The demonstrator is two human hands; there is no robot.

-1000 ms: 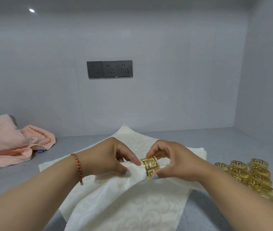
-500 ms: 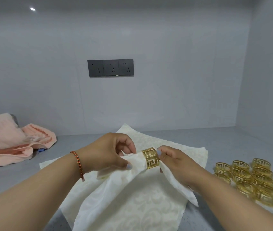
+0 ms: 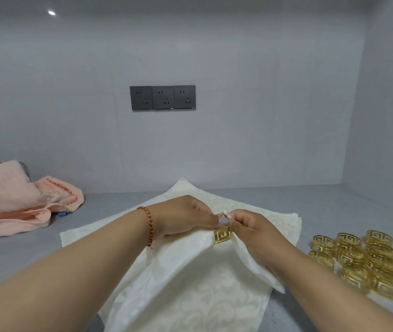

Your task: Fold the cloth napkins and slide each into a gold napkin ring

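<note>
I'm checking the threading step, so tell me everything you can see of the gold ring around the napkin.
The shiny gold metal napkin ring is a wide band with a cut-out Greek-key pattern. It encircles the gathered middle of a cream patterned cloth napkin, held above the napkin stack. The left hand pinches its top edge; the right hand grips the napkin beside it.

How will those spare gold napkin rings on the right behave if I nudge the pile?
The spare gold napkin rings look like thin openwork metal, so probably light and rigid. They are stacked loosely on the smooth grey counter, so a nudge would likely topple and slide them. Being round, any landing on edge may roll.
</note>
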